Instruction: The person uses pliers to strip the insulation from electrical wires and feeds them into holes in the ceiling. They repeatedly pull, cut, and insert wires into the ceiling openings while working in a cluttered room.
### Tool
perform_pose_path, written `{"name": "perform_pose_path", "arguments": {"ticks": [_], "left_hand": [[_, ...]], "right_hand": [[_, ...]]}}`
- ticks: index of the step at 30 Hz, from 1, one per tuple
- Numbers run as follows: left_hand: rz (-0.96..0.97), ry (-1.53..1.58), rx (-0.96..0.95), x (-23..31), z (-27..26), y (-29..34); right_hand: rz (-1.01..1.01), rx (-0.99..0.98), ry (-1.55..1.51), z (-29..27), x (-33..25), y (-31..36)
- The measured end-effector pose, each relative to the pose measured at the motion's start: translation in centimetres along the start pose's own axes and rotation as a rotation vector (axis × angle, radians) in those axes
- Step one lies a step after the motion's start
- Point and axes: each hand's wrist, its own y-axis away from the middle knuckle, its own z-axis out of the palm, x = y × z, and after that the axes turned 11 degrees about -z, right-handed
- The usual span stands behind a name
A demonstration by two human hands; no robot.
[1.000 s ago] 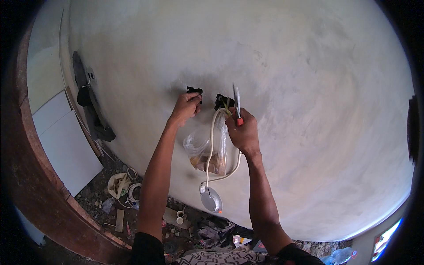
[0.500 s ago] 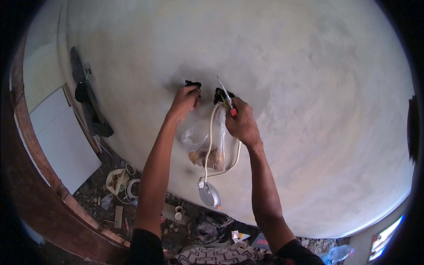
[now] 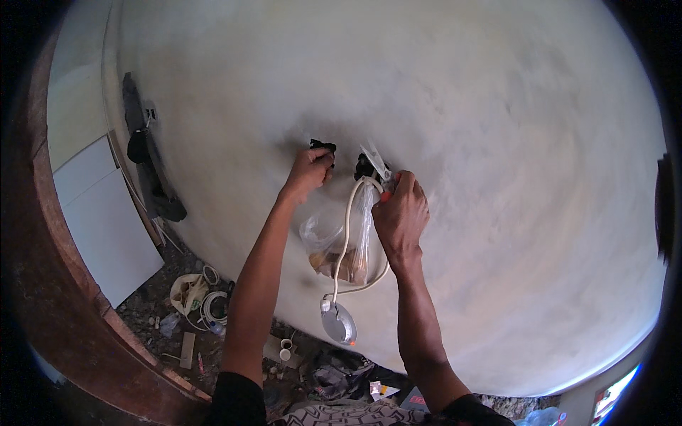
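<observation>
One L hand, fingers curled at L hole; I can't tell if they've gripped anything. R hand's fingers are closed round scissors, blades angled up in front of R hole. On my feed, white cable loops dn from just below R hole to lamp, w/ clear bag behind it, against wall. Farther out, lower L: coil; btwn forearms, cups.
</observation>
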Motion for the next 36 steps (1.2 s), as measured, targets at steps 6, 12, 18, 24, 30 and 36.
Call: {"name": "perform_pose_path", "arguments": {"ticks": [6,12,18,24,30,36], "left_hand": [[0.001,0.029,-0.034,-0.3,-0.2,-0.2],[0.033,0.047,0.002,-0.2,0.2,0.3],[0.105,-0.021,0.162,-0.4,0.9,-0.1],[0.107,-0.043,0.299,-1.1,1.2,-1.1],[0.117,-0.078,0.327,-1.2,0.8,-2.2],[0.115,0.08,0.361,-1.6,1.8,-1.8]], "right_hand": [[0.013,-0.072,-0.141,-0.1,0.3,-0.5],[0.121,-0.166,-0.396,0.2,1.1,-0.6],[0.019,-0.206,-0.102,-0.3,-0.6,-1.2],[0.018,-0.249,0.01,-0.7,-1.6,-2.3],[0.047,-0.242,0.054,-0.4,-1.3,-1.6],[0.125,-0.158,-0.044,-0.4,0.0,-0.8]]}}
